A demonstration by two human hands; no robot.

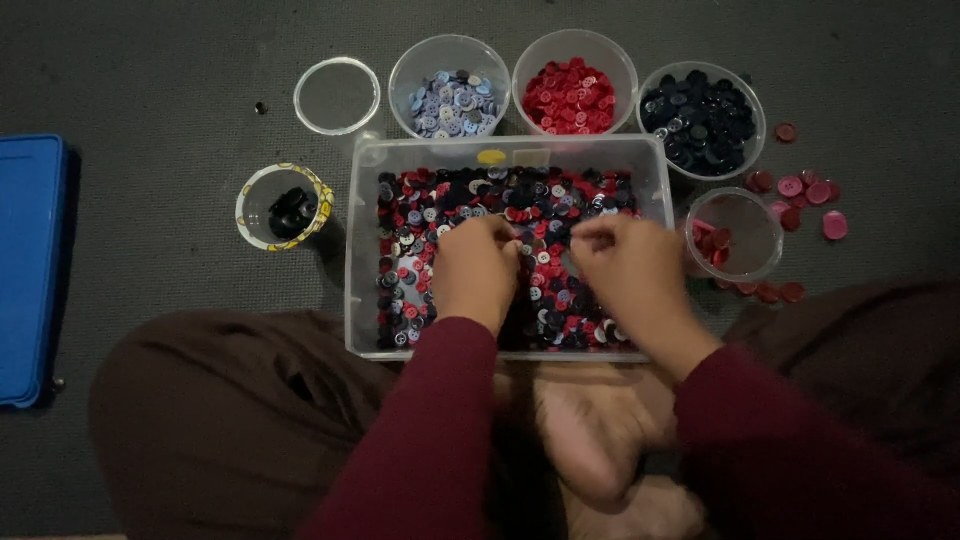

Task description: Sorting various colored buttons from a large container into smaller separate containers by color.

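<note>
A clear plastic tub [360, 250] on the floor holds a heap of mixed buttons [470, 200] in red, dark blue, lilac and white. Both hands are inside it, over the heap. My left hand [477, 270] has its fingers curled down into the buttons near the tub's middle. My right hand [630, 270] is beside it, fingertips pinched together at the buttons; whether either hand holds a button is hidden. Dark red sleeves cover both forearms.
Behind the tub stand round clear cups: an empty one [337, 95], lilac buttons [452, 102], red buttons [572, 95], dark buttons [700, 118]. A patterned cup [284, 207] sits left, a cup with a few red buttons [735, 235] right, loose pink buttons [805, 190] beyond. A blue lid [28, 270] lies far left.
</note>
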